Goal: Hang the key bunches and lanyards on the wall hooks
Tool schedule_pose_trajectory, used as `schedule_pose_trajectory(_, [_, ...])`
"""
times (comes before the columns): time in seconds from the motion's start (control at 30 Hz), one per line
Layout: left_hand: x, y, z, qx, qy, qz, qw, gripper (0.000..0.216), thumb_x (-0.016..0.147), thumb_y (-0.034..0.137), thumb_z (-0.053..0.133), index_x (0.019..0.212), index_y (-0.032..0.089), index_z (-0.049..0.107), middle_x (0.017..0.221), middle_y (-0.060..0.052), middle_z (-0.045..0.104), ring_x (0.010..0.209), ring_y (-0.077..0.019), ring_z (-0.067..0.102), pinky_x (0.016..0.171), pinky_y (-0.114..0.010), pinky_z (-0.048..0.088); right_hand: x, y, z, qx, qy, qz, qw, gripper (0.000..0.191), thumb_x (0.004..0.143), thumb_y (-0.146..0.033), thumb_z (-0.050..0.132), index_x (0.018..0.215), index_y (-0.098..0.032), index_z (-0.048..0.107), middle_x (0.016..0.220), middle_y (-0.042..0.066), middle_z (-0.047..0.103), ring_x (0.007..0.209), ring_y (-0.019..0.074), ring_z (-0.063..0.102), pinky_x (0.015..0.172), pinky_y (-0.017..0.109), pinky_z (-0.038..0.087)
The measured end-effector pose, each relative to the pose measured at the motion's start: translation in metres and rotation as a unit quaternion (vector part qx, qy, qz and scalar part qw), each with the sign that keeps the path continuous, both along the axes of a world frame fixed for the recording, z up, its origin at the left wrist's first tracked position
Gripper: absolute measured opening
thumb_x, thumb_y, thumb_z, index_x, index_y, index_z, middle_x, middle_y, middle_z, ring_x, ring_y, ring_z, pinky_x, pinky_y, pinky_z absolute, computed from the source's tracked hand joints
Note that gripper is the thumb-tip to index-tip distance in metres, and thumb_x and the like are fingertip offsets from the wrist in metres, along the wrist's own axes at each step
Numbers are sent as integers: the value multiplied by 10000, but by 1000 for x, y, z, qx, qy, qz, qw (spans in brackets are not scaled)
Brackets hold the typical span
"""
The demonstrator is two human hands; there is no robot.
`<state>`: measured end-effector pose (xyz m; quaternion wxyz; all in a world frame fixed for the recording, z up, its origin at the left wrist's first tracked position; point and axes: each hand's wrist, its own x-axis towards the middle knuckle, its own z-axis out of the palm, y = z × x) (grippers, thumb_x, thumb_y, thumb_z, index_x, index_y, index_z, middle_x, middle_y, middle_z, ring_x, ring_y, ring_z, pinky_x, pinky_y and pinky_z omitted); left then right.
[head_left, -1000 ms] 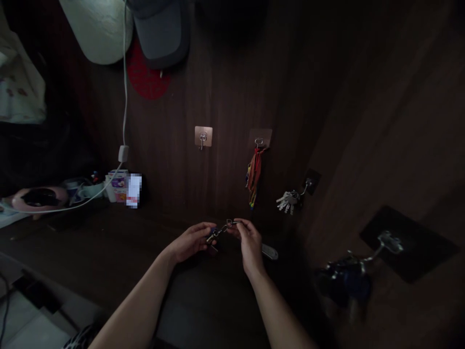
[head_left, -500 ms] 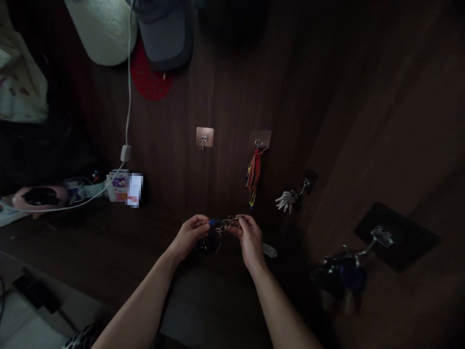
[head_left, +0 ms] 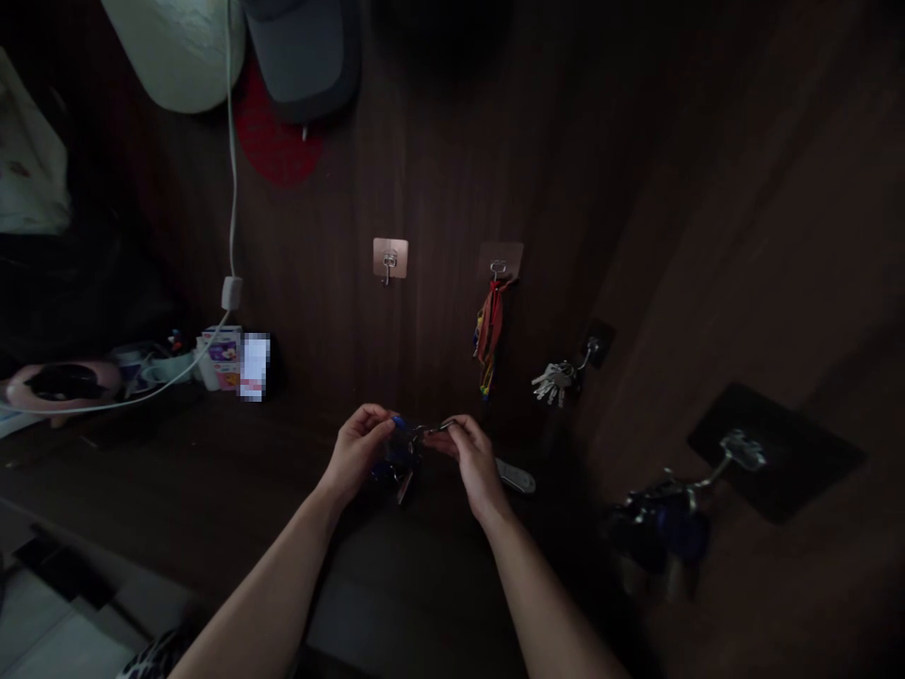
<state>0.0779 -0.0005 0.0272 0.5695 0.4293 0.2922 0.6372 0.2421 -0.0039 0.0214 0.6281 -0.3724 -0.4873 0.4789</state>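
Note:
Between my two hands hangs a bunch of keys (head_left: 403, 462) with dark and blue parts and metal rings. My left hand (head_left: 359, 446) pinches a blue piece of it between thumb and fingers. On the other side, my right hand (head_left: 472, 462) is closed on the metal clasp end of the same bunch. Dim light hides the single keys. Past my right hand lies a long grey object (head_left: 516, 476) on the dark surface. Ahead on the wall is a bare metal hook (head_left: 388, 259).
Coloured cords (head_left: 489, 335) hang from a second hook. Silver keys (head_left: 555, 382) and a dark key bunch (head_left: 661, 528) hang from hooks at right. Caps (head_left: 304, 61) hang above. A white cable (head_left: 233, 189) runs down to small boxes (head_left: 224, 354) at left.
Both hands have shifted slightly left with the key bunch, and the clasp in my right hand has tilted. The whole view has moved a little too.

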Motion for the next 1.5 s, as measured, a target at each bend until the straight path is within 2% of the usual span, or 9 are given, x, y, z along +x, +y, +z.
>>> schedule_pose_trajectory(0.2, [0,3,-2,32,5,41,999,222,672,209,711,763,179,511,794,28,611,677,-65,548,623,-153,431,-2,-2,4,3,-22,2,1000,163,708,-381,582,714,-225,537,669,-2,677,660,206,662,681,329,496])
schedule_pose_trajectory(0.37, [1,2,-2,1,-15,17,1000,278,662,248,718,812,201,488,802,48,570,726,-81,586,709,-203,467,-1,-7,11,20,40,11,999,181,761,-402,524,758,-224,496,685,5,690,709,205,671,703,326,496])
schedule_pose_trajectory(0.63, [-2,1,0,-16,-45,-2,999,329,638,244,728,828,219,461,778,62,556,800,-142,652,705,-215,469,10,-6,11,-3,58,-37,998,261,760,-470,511,795,-219,451,696,10,694,610,172,665,563,263,475])
schedule_pose_trajectory(0.8, [-2,0,-1,-31,-62,-15,997,313,650,214,718,838,219,469,767,60,580,804,-138,653,733,-230,472,13,-2,-4,-41,-97,-46,993,200,723,-406,523,708,-207,510,567,-33,624,431,131,572,426,226,399])
schedule_pose_trajectory(0.97, [-3,-1,-2,-39,-86,-46,994,298,665,181,712,856,213,487,771,47,609,830,-145,655,746,-235,483,15,1,-24,5,-326,-89,941,124,717,-270,523,632,-228,603,539,-24,608,521,145,569,497,235,364])
schedule_pose_trajectory(1.1, [-3,-1,-3,-48,-91,-65,993,277,686,166,695,877,212,501,802,34,622,844,-150,653,744,-242,493,12,-1,-28,4,-385,-112,916,137,713,-220,526,626,-247,628,557,-20,621,554,154,563,525,242,338])
schedule_pose_trajectory(1.2, [-2,-2,-4,-51,-87,-74,992,269,694,161,688,889,210,509,803,30,621,843,-151,653,729,-237,498,8,-5,-20,31,-363,-119,924,123,698,-201,542,692,-257,652,609,-26,638,579,157,565,564,249,365])
schedule_pose_trajectory(1.33, [1,-5,-3,-48,-78,-96,991,260,707,157,678,894,207,505,803,25,633,836,-149,658,736,-239,503,1,-13,-5,105,-264,-97,954,165,777,-293,496,766,-234,650,754,-8,667,724,169,593,670,261,413])
schedule_pose_trajectory(1.5, [3,-6,-5,-44,-67,-117,990,256,730,166,661,921,206,496,828,5,652,839,-149,662,744,-232,503,-11,-19,0,109,-216,-75,967,187,758,-358,545,685,-208,631,671,-10,622,674,157,560,638,250,414])
